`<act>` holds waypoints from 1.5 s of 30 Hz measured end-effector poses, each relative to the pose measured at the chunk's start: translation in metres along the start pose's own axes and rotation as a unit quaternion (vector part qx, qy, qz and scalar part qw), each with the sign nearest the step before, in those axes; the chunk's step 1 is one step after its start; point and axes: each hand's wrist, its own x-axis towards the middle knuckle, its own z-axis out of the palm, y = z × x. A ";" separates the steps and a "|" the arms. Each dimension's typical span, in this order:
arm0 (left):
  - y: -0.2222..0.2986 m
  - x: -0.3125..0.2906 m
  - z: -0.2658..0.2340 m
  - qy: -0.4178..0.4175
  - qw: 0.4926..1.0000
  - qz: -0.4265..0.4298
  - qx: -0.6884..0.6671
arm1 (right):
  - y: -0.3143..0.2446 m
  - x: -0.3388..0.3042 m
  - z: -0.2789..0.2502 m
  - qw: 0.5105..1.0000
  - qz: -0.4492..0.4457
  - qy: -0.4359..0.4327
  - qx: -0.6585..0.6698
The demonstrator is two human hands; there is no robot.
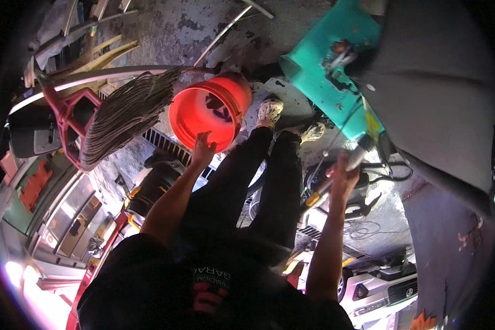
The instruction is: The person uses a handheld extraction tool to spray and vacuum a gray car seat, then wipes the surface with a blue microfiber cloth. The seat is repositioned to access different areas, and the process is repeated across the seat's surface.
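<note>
One red bucket [239, 91] is on the stained floor [165, 30], to the left of a pair of pale shoes [269, 113], its mouth facing us and dark patches showing inside. Our left hand [204, 149] is open, fingers loosely spread over the bucket's near rim; we cannot tell whether they touch it. Our right hand [344, 179] is wrapped around a long tool [314, 199] with a yellow section, its far end near a teal sheet [308, 63]. Dark, blurred bits [341, 58] lie on that sheet, beside a large grey panel [429, 110]. We judge the work under way rather than finished: the tool is in use or ready, but how much is left we cannot tell.
</note>
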 end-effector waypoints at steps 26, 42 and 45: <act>-0.004 0.014 -0.067 0.133 0.946 -0.069 -0.286 | -0.054 -0.054 0.048 0.862 -0.402 0.076 -0.297; -0.050 -0.001 -0.081 0.012 0.634 -0.171 -0.754 | 0.111 -0.165 0.390 0.898 0.032 -0.439 -0.003; -0.070 0.008 -0.063 0.060 0.599 -0.149 -0.784 | 0.108 -0.175 0.404 0.924 -0.046 -0.379 -0.007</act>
